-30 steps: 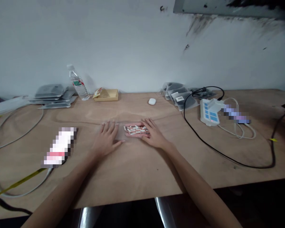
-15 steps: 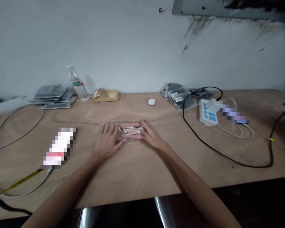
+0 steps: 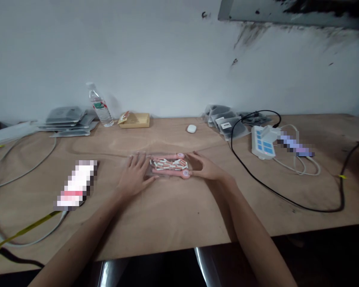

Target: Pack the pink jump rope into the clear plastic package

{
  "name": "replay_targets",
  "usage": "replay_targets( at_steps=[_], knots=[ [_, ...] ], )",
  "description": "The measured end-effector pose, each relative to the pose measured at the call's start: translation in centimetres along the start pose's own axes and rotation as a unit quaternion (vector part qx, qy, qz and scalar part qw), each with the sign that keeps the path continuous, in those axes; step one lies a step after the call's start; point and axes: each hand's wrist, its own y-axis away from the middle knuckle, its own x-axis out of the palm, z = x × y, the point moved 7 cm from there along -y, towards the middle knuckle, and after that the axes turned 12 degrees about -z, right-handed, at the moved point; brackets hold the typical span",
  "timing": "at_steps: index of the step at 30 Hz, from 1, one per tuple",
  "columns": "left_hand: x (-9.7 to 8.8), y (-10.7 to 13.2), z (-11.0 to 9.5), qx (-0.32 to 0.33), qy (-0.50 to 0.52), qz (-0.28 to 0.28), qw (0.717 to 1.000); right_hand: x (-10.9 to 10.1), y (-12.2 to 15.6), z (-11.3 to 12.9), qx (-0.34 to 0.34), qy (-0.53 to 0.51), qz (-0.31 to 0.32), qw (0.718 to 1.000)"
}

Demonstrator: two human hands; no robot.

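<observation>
A clear plastic bag [image 3: 165, 176] lies flat on the table in front of me. Inside it are two long pink pieces with round ends, an upper pink piece [image 3: 164, 157] and a lower pink piece [image 3: 169, 172]. Several short pink-and-white sticks [image 3: 170, 164] fill the space between them; their exact kind is too small to tell. My left hand [image 3: 134, 175] rests palm down over the bag's left end, fingers spread. At the right end, my right hand [image 3: 208, 169] has thumb and fingers apart, the thumb by the lower round end and the fingertips near the upper one.
A phone [image 3: 76, 185] lies on the left, with cables around it. Along the wall stand stacked grey packets [image 3: 67, 119], a water bottle [image 3: 101, 107], a yellow box [image 3: 137, 120], a white case [image 3: 192, 128] and more packets [image 3: 227, 121]. Right are a power strip [image 3: 262, 141] and another phone [image 3: 296, 144].
My right hand has slid to the right off the sticks, and its thumb and fingers have spread. The round pink ends are now uncovered. My left hand stays in place.
</observation>
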Motion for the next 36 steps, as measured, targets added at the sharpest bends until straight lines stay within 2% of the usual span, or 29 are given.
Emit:
replay_targets(
  at_steps=[8, 13, 18, 23, 28, 36],
  knots=[
    [-0.2, -0.1, 0.1, 0.024, 0.016, 0.0, 1.0, -0.5, 0.2, -2.1, 0.015, 0.042, 0.033, 0.998],
    [-0.1, 0.0, 0.2, 0.034, 0.019, 0.006, 0.999, -0.2, 0.1, -2.3, 0.006, 0.07, 0.022, 0.997],
    [0.1, 0.1, 0.3, 0.03, 0.023, 0.002, 0.999, 1.7, -0.6, -0.7, -0.013, 0.119, 0.043, 0.992],
    [0.2, 0.1, -0.1, 0.023, 0.01, -0.004, 1.0, 2.8, -1.0, 1.4, -0.04, 0.122, 0.042, 0.991],
    [0.1, 0.1, -0.8, 0.016, 0.009, -0.009, 1.0, 3.6, -1.1, 2.0, -0.053, 0.13, 0.026, 0.99],
    [-0.2, 0.1, -1.2, 0.028, 0.035, 0.006, 0.999, 5.6, -1.4, 3.0, -0.069, 0.165, 0.049, 0.983]
  ],
)
